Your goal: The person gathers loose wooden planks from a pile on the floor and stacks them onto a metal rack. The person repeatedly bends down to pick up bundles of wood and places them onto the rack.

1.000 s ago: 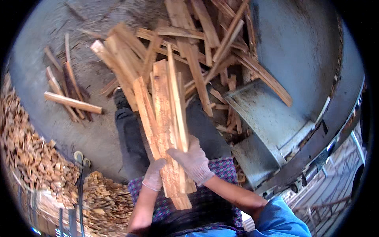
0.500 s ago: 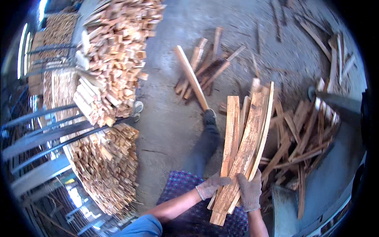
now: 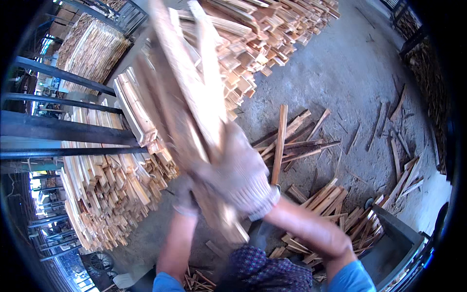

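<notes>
A bundle of long wooden slats point(image 3: 197, 97) is held up before me, slanting toward the far left and blurred by motion. Around its near part, my right hand point(image 3: 243, 180) in a pale knit glove is closed on the right side. Lower on the left side, my left hand point(image 3: 186, 195), also gloved, grips the same bundle; its fingers are partly hidden behind the wood. Behind the bundle's far end rises a large stack of cut wood point(image 3: 277, 41), most ends facing me. Whether the slats touch that stack, I cannot tell.
Dark metal bars point(image 3: 68, 127) jut in from the left, above another wood stack point(image 3: 104, 182). Loose sticks point(image 3: 301, 146) lie on the concrete floor point(image 3: 316, 82). At the lower right, more slats point(image 3: 328, 202) are heaped beside a grey metal bin point(image 3: 401, 228).
The slat bundle has been lifted and swung to the left, both hands still gripping it. My view has turned left, bringing the wood stacks closer to the middle.
</notes>
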`<action>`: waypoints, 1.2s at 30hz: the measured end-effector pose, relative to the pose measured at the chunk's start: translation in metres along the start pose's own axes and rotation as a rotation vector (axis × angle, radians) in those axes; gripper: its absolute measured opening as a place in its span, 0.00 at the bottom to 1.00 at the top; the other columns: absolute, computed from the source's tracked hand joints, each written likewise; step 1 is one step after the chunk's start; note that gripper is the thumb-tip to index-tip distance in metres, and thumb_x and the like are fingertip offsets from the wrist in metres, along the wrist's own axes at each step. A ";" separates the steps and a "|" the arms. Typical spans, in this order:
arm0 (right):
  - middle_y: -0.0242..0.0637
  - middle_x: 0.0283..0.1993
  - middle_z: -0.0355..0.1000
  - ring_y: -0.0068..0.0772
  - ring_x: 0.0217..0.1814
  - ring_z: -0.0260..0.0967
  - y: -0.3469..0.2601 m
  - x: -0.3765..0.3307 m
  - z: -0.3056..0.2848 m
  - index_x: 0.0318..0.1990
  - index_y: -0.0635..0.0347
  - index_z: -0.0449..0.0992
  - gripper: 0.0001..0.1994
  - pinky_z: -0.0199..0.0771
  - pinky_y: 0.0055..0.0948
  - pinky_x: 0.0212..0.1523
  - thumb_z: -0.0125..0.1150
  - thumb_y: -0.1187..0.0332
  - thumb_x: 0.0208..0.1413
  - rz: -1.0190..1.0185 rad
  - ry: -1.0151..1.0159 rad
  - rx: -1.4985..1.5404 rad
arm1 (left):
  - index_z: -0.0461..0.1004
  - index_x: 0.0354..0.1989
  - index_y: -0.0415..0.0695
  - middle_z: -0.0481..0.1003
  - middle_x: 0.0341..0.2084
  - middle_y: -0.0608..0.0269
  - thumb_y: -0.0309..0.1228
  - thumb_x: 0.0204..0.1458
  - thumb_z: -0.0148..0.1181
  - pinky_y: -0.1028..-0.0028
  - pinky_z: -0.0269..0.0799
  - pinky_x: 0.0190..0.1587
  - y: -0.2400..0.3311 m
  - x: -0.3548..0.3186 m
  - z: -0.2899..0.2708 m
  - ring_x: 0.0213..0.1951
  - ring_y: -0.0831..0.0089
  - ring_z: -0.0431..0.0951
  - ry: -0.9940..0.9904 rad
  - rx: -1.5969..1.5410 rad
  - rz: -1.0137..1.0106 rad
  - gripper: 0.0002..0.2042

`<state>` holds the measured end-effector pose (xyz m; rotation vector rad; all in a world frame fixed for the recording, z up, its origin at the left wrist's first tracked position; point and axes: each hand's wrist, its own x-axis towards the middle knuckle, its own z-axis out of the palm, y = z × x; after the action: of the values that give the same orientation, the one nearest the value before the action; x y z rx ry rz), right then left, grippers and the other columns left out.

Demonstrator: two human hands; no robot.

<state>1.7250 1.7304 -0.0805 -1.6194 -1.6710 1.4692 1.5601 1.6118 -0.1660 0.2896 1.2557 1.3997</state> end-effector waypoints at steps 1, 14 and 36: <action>0.61 0.41 0.77 0.63 0.42 0.81 -0.026 0.034 0.006 0.53 0.67 0.65 0.39 0.82 0.52 0.43 0.75 0.42 0.47 -0.118 -0.014 -0.002 | 0.73 0.60 0.44 0.79 0.51 0.61 0.51 0.58 0.66 0.65 0.81 0.53 0.030 0.035 -0.003 0.50 0.65 0.82 -0.023 0.016 0.076 0.28; 0.53 0.60 0.71 0.50 0.59 0.75 0.020 0.334 0.171 0.58 0.68 0.72 0.23 0.80 0.42 0.58 0.65 0.62 0.59 -0.340 0.171 -0.559 | 0.61 0.74 0.36 0.64 0.71 0.39 0.67 0.63 0.43 0.55 0.54 0.74 0.058 0.354 -0.141 0.73 0.47 0.62 0.463 1.797 0.583 0.46; 0.53 0.62 0.70 0.54 0.64 0.72 0.405 -0.040 0.068 0.64 0.65 0.65 0.37 0.74 0.46 0.64 0.76 0.62 0.49 0.456 0.403 0.197 | 0.56 0.76 0.36 0.62 0.73 0.45 0.34 0.70 0.40 0.65 0.51 0.77 -0.012 0.313 -0.187 0.74 0.56 0.60 0.323 2.027 0.569 0.27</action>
<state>1.8749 1.5800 -0.4344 -2.0969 -0.9498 1.3248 1.3303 1.7746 -0.3970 1.8925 2.5902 -0.0167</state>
